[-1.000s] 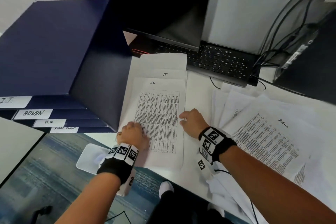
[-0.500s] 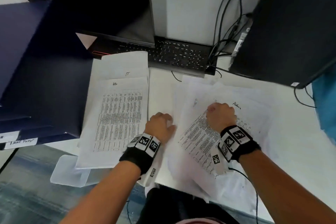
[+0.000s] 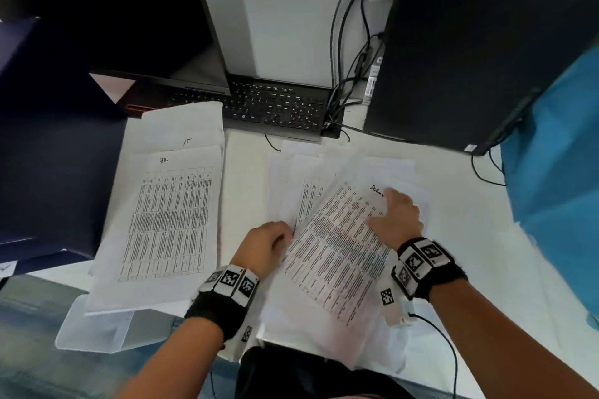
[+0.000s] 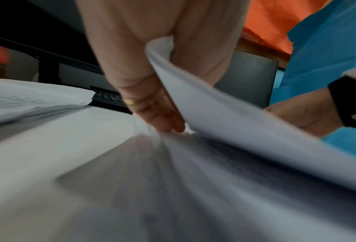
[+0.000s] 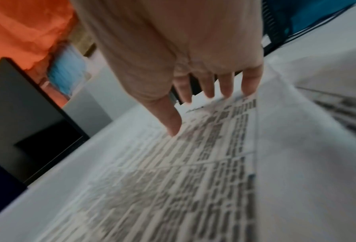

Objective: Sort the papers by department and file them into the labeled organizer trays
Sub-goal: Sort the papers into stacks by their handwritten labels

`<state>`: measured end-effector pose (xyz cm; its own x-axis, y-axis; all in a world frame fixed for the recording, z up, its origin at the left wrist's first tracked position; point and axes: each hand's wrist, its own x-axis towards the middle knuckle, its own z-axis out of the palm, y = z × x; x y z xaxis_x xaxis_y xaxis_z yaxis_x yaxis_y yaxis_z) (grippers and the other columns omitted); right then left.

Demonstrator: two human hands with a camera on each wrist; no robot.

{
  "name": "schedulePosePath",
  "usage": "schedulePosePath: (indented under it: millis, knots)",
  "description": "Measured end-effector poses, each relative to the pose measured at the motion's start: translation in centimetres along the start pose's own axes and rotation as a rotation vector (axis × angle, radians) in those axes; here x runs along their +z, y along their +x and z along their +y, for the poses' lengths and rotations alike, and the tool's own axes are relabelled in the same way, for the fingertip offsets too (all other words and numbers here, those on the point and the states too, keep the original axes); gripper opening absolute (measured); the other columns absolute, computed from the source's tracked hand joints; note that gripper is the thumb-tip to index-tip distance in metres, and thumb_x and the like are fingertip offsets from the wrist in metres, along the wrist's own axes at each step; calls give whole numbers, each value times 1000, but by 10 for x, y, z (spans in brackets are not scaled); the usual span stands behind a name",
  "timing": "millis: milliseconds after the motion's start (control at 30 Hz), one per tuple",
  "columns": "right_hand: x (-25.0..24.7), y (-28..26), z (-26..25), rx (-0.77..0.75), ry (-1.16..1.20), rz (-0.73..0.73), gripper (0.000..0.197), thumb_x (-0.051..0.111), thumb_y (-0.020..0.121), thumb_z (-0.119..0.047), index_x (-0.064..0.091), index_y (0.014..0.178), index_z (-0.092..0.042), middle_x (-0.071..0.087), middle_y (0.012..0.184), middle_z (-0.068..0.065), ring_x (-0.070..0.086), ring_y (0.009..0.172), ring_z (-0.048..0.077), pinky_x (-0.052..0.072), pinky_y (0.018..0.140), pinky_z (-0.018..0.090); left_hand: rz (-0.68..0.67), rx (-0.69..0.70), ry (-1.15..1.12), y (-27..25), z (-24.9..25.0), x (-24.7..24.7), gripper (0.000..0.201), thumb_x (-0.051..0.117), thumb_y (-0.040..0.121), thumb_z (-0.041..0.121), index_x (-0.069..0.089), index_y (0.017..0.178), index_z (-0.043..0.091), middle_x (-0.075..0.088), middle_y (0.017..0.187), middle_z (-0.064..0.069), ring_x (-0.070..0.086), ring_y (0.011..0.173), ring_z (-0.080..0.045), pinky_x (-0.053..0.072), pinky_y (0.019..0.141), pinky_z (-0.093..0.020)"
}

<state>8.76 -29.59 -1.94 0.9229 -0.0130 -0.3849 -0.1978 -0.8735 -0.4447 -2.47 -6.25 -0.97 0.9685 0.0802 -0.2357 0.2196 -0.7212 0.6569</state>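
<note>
A loose heap of printed papers [image 3: 324, 317] lies at the right, topped by a sheet marked Admin [image 3: 337, 249]. My left hand [image 3: 269, 246] is at that sheet's left edge; in the left wrist view the raised edge [image 4: 224, 114] curls up between thumb and fingers of the left hand [image 4: 168, 124]. Further up the same sheet, my right hand [image 3: 393, 220] rests with its fingertips [image 5: 226, 88] spread and straight on the print. To the left lies a sorted stack with an HR sheet [image 3: 168, 220] over an IT sheet [image 3: 186, 139]. The dark blue organizer [image 3: 48, 139] stands at the far left.
A black keyboard [image 3: 275, 107] and monitor [image 3: 113, 10] stand behind the papers. A computer tower [image 3: 486, 58] with cables [image 3: 350, 58] is at the back right, and blue cloth [image 3: 557, 188] hangs at the right. A clear plastic tray [image 3: 94, 327] overhangs the table's front edge.
Both hands left the HR stack and moved right to the loose heap. The left hand has lifted the Admin sheet's edge; the right hand slid further up the sheet.
</note>
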Motion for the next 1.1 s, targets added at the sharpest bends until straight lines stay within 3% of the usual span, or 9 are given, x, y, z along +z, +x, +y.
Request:
schedulePosePath:
  millis: [100,167,233,367,600,767,900,967,1100]
  knots:
    - [-17,2,14,61,25,65,91,69,80,-32,12,150,-23,25,154,6,27,139,30,29,107,51,26,51,-82,-17,-17,0,26,56,89,0,66,79,22,68,93,14,63,74,0,50,70,-12]
    - [-28,7,22,17,39,55,69,66,82,-20,32,141,-29,46,141,5,39,129,30,31,102,46,45,62,-109,-28,-28,-1,39,57,87,-2,62,75,35,68,97,16,67,74,-5,55,69,-19]
    - [-33,9,24,-45,101,24,32,56,85,-11,59,103,-37,64,114,1,52,112,27,33,96,41,49,49,-120,-35,-32,-1,41,58,87,-2,61,76,38,70,96,15,69,74,-16,58,69,-34]
    - [-30,7,18,-109,60,37,38,46,86,-4,58,66,-34,64,97,-7,56,96,19,36,94,39,-73,-58,-110,-35,-19,-2,27,63,86,10,55,93,34,66,84,8,63,69,-11,55,61,-24]
    - [-23,8,0,-258,148,97,24,56,90,-25,60,112,-34,61,119,1,54,114,25,35,104,45,-52,-98,-1,-9,7,3,25,52,95,25,57,114,11,62,82,4,57,68,-8,42,57,-13]
    - [-28,14,8,102,552,76,83,72,79,-40,26,144,-17,45,136,10,48,123,27,45,97,39,67,-215,-261,0,5,-5,45,50,95,32,46,134,9,66,112,-6,61,101,-18,50,89,-29]
    - [-23,14,10,147,862,-134,25,62,89,-9,57,113,-2,62,78,9,54,61,18,43,52,27,-26,-217,-248,1,12,-3,43,47,96,35,46,131,10,65,112,-9,61,104,-22,49,82,-25]
    - [-20,16,13,157,741,-124,7,57,91,-3,61,86,-6,59,72,10,51,54,18,45,51,27,-98,-186,-162,3,13,0,49,42,97,41,47,130,5,60,121,-14,57,114,-27,45,94,-31]
    - [-22,20,26,160,314,-125,30,45,81,5,46,57,-12,49,59,8,47,56,22,42,58,30,37,-188,-145,11,13,-1,33,41,100,27,56,117,3,60,113,-9,55,104,-21,34,82,-19]
